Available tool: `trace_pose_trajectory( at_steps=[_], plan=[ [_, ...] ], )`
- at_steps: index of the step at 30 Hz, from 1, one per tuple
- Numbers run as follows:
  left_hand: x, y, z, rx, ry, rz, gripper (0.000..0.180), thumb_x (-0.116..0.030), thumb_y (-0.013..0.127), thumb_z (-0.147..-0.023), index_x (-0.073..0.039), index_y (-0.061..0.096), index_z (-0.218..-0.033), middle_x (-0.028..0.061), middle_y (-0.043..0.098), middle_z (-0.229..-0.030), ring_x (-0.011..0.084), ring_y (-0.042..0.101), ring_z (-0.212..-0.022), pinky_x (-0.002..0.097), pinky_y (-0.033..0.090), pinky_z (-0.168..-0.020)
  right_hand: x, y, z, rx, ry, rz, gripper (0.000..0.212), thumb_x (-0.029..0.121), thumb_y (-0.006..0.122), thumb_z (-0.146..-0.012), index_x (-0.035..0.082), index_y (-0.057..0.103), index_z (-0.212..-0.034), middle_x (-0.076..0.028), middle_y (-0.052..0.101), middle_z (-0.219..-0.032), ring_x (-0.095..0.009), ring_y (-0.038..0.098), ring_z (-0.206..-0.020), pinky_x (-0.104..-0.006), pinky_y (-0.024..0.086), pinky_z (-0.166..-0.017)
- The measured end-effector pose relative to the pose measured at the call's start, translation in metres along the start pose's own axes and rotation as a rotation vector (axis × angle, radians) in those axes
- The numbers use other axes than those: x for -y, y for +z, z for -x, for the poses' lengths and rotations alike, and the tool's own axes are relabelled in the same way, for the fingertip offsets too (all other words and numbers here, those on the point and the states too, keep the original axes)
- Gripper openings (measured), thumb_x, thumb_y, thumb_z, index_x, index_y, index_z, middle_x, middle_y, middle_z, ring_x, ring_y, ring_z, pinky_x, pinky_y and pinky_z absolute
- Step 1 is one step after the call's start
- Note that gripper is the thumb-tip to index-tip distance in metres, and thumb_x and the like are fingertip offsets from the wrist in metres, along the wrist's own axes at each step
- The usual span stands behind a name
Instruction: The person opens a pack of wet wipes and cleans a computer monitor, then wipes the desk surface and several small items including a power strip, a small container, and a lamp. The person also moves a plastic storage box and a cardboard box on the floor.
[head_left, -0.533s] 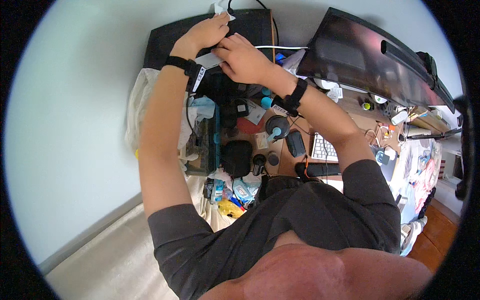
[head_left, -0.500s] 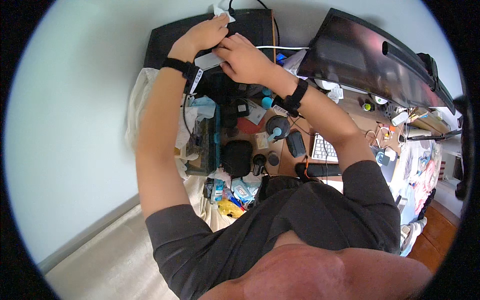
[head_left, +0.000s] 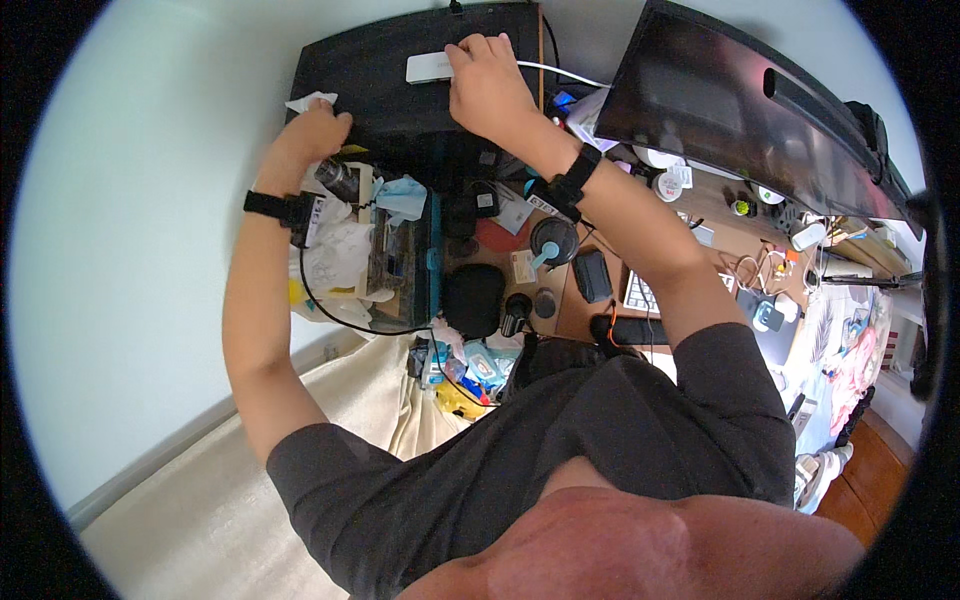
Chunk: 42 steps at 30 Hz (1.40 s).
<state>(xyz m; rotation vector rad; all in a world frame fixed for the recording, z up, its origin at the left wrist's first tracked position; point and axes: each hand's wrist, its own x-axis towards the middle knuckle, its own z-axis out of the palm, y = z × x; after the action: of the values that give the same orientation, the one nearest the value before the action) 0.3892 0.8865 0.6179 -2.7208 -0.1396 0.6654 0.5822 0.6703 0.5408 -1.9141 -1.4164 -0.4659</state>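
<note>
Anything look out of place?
Nothing looks clearly spilled or damaged. A crumpled pale-blue cloth lies bunched at the far end of the turquoise-edged box, and packages are heaped untidily beside the cream fabric.

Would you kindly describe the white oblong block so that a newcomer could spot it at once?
Find the large monitor at upper right, then the flat black surface left of it. Over that surface, the white oblong block sticks out leftward from the right hand. Straight edges distinguish it from the crumpled white tissue at the left hand.
</note>
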Motion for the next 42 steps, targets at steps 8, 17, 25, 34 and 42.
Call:
trace_pose_trajectory(
  at_steps=[8,17,25,34,42],
  plan=[
    [-0.020,0.007,-0.004,0.115,-0.141,0.081,0.029,-0.019,0.049,-0.096,0.005,0.066,-0.100,0.0307,0.069,-0.101,0.0468,0.067,-0.099,0.0530,0.055,-0.086,-0.003,0.002,-0.001,0.026,0.011,-0.031,0.046,0.013,0.068,-0.080,-0.005,0.065,-0.122,-0.020,0.060,-0.115,-0.039,0.054,-0.112,-0.0548,0.034,-0.113],
    [0.035,0.027,-0.008,0.231,-0.428,0.264,0.042,-0.021,0.036,-0.101,0.006,0.069,-0.100,0.0320,0.064,-0.118,0.0458,0.064,-0.111,0.0543,0.051,-0.095,-0.004,0.006,-0.001,-0.026,0.049,-0.041,0.038,0.012,0.067,-0.076,-0.004,0.067,-0.111,-0.020,0.061,-0.109,-0.040,0.055,-0.108,-0.0555,0.034,-0.112],
    [0.053,0.022,-0.045,0.048,-0.263,-0.069,0.034,-0.018,0.045,-0.100,0.004,0.065,-0.114,0.0354,0.056,-0.133,0.0460,0.054,-0.127,0.0514,0.047,-0.104,-0.001,-0.003,-0.001,-0.070,-0.070,-0.114,0.039,0.009,0.067,-0.074,-0.004,0.067,-0.111,-0.020,0.061,-0.106,-0.038,0.056,-0.107,-0.0539,0.035,-0.111],
    [-0.001,0.012,-0.075,-0.286,-0.221,0.538,0.058,-0.030,0.046,-0.100,0.009,0.044,-0.143,0.0329,0.039,-0.152,0.0437,0.042,-0.139,0.0420,0.034,-0.118,0.005,-0.017,0.005,0.076,-0.398,-0.167,0.046,0.009,0.065,-0.079,0.004,0.066,-0.125,-0.011,0.059,-0.119,-0.031,0.052,-0.122,-0.0512,0.031,-0.117],
    [-0.042,0.002,-0.031,-0.301,-0.156,0.717,0.047,-0.020,0.044,-0.100,0.004,0.049,-0.140,0.0314,0.041,-0.152,0.0428,0.038,-0.143,0.0424,0.032,-0.119,0.003,-0.065,0.029,0.070,-0.501,-0.237,0.046,0.007,0.064,-0.081,0.004,0.064,-0.127,-0.011,0.059,-0.120,-0.029,0.053,-0.122,-0.0497,0.032,-0.114]
  ],
)
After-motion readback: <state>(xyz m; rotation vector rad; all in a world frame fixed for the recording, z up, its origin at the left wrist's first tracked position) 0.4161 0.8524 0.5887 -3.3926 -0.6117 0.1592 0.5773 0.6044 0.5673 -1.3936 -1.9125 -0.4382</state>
